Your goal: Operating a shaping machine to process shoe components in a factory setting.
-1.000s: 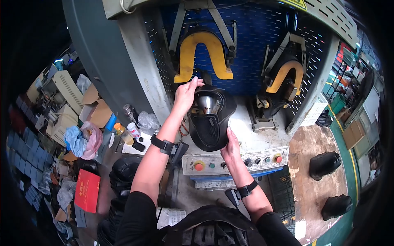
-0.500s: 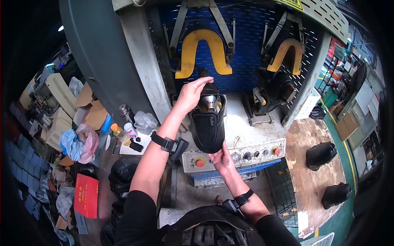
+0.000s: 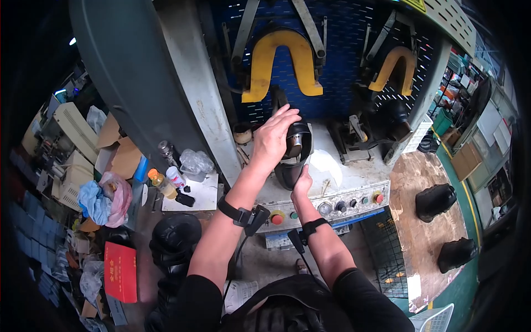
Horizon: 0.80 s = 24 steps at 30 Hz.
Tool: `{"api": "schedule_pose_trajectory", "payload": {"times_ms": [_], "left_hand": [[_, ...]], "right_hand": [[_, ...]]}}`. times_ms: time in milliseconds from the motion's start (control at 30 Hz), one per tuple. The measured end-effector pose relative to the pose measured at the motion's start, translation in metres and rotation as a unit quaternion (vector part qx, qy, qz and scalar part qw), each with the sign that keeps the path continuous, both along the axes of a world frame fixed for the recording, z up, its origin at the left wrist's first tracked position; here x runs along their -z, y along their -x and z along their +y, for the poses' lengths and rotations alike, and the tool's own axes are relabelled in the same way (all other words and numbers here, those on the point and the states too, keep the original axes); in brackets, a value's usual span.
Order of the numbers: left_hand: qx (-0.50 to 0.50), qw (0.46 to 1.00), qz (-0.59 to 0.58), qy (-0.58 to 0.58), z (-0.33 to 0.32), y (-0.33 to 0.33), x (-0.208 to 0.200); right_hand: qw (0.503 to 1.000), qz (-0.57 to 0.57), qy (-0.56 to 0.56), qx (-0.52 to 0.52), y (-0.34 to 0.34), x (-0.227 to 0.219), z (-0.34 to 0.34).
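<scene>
A black shoe upper (image 3: 288, 173) is held in both hands above the machine's white worktop, around a shiny metal form (image 3: 297, 143) showing in its opening. My left hand (image 3: 275, 137) lies over the far left side of the upper, its fingers long and close together; the thumb is hidden. At the near end, my right hand (image 3: 302, 183) is closed on the right side of the toe, with part of its grip out of sight. A yellow U-shaped pad (image 3: 282, 61) hangs open end down just beyond my hands.
The control panel (image 3: 326, 206) with buttons and knobs runs along the machine's front. A second yellow pad (image 3: 394, 72) hangs to the right, above another black upper (image 3: 394, 119). Black uppers sit on a wooden board (image 3: 409, 221) at right. Bottles (image 3: 161, 183) stand at left.
The upper's toe has tilted down and away, so less of its top shows. My right hand has moved from under the toe tip up along its right side; my left hand has shifted slightly nearer.
</scene>
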<state>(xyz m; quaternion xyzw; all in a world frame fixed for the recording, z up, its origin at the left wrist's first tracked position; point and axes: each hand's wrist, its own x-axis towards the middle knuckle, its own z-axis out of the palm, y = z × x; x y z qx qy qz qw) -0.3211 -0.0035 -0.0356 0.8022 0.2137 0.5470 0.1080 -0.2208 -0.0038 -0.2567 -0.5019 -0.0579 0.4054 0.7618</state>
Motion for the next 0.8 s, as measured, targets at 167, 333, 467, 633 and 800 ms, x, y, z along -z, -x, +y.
{"api": "schedule_pose_trajectory", "payload": {"times_ms": [167,333,467,633,800], "left_hand": [[-0.002,0.996,0.049,-0.080,-0.005,0.001,-0.001],[-0.003,0.993,0.048,-0.104,-0.003,0.016,0.006],[0.036,0.997,0.028,-0.062,-0.014,0.007,0.014],[-0.052,0.995,-0.016,0.082,-0.059,0.038,0.085],[-0.063,0.983,0.040,0.170,-0.091,0.070,0.165]], "right_hand": [[0.993,-0.105,0.034,0.036,0.000,0.025,0.033],[0.981,-0.182,0.069,-0.014,0.013,0.010,0.050],[0.968,-0.241,0.049,0.036,-0.018,0.048,0.082],[0.950,-0.296,0.070,0.068,-0.003,0.048,0.115],[0.922,-0.362,0.087,0.103,-0.030,0.043,0.144]]}}
